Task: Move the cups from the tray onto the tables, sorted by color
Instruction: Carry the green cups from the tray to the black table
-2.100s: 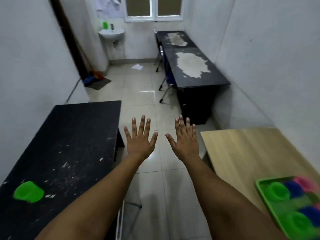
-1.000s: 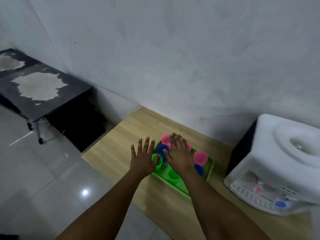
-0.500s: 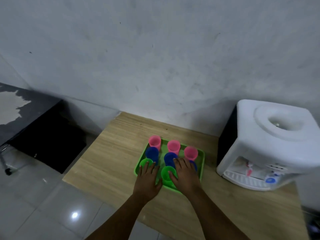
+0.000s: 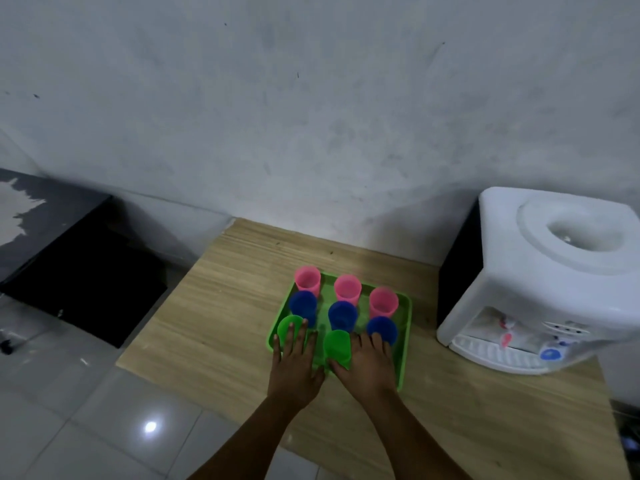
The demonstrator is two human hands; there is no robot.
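Green tray (image 4: 404,344) on the wooden surface (image 4: 221,306), holding three pink cups (image 4: 347,288) in the far row, three blue cups (image 4: 342,315) in the middle, and two green cups (image 4: 336,342) nearest. Left hand (image 4: 294,365): fingers straight and spread over the left green cup. Right hand (image 4: 370,367): fingers extended, thumb beside the middle green cup; grip not discernible. White water dispenser (image 4: 540,282) stands right of the tray.

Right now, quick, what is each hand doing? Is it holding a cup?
Left hand: open, fingers straight over the left green cup, not gripping it.
Right hand: open, beside the middle green cup; holding nothing I can see.
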